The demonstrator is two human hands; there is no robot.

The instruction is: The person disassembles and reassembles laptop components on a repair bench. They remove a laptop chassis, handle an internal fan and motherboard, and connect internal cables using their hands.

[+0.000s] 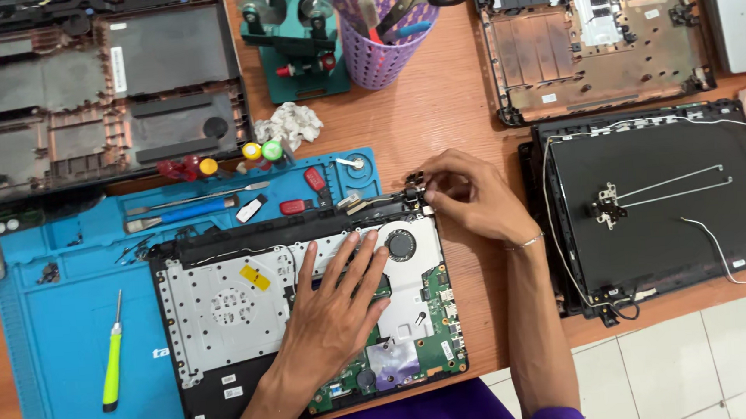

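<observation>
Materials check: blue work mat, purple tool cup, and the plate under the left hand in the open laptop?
Blue mat: looks like matte silicone or rubber, with moulded trays and ridges. Purple cup: likely plastic, given its even perforated mesh wall. Plate under the left hand: probably stamped sheet metal, dull silver with rows of punched holes. The right hand is at the hinge corner.

We see a wooden table [438,136] bearing a blue mat [62,341]. Laptop shells [591,36] (opened) and a purple cup [377,58] sit there too.

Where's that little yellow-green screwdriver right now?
In the head view, the yellow-green screwdriver lies untouched on the blue work mat, at the left, beside the opened laptop that the left hand presses on.
</observation>
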